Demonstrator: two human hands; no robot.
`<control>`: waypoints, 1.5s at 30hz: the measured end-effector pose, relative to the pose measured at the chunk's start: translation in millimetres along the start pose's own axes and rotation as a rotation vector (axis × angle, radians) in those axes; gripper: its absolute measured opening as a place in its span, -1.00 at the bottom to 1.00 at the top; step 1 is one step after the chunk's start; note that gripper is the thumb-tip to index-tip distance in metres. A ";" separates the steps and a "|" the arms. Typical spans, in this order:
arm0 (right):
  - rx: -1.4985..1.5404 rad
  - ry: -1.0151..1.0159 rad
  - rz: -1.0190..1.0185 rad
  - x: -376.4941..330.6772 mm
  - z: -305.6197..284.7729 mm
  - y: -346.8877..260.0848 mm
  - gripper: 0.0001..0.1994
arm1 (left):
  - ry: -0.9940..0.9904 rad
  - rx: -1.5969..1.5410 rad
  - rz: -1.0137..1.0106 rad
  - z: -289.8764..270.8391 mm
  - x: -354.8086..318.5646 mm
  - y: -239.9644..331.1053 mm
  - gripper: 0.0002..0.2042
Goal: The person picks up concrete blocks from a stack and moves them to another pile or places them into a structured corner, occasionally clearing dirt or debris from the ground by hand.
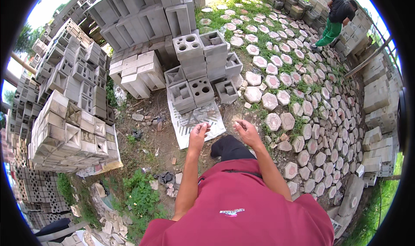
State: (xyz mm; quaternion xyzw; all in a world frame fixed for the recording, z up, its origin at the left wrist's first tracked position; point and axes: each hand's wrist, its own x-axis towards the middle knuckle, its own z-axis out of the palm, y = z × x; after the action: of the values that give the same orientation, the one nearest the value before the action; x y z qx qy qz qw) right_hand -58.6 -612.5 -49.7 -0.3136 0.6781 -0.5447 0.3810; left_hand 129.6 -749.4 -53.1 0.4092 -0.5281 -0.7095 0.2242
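My left hand (199,132) is held up over the near part of a white printed sheet (183,138) on the ground. Its fingers are curled in toward the thumb, and nothing shows between them. To its right, above bare soil, my right hand (246,131) is curled in the same way and holds nothing that I can see. The two hands are apart, fingertips facing each other. Beyond them, a grey concrete block with round holes (202,90) stands at the front of a small block stack, partly on the sheet. Neither hand touches the blocks.
Hollow blocks (138,25) rise in a tall pile behind. A lower block stack (71,135) stands at left. Hexagonal pavers (272,121) cover the grassy ground at right. A person in green trousers (330,29) stands far right, by a block wall. Weeds (140,196) grow near left.
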 end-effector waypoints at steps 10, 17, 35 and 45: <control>-0.049 0.002 -0.039 115.8 -25.7 -63.6 -0.64 | -0.067 0.134 -0.017 16.4 96.5 88.1 -0.71; 0.036 0.129 -0.105 181.1 -61.0 -83.3 -0.65 | -0.131 0.135 -0.081 57.1 175.5 122.4 -0.70; 0.018 0.064 -0.025 442.3 -211.3 -107.4 -0.68 | -0.079 -0.029 -0.081 162.3 446.7 185.0 -0.70; -0.150 -0.427 0.067 605.3 -192.1 -103.6 -0.65 | 0.337 -0.224 -0.156 159.8 507.2 168.4 -0.67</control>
State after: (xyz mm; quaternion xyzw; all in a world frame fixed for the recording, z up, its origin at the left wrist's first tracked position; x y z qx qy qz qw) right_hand -532.9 -1046.9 -32.0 -0.4268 0.6306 -0.4009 0.5093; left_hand -306.6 -1097.1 -53.2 0.5343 -0.3679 -0.7003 0.2980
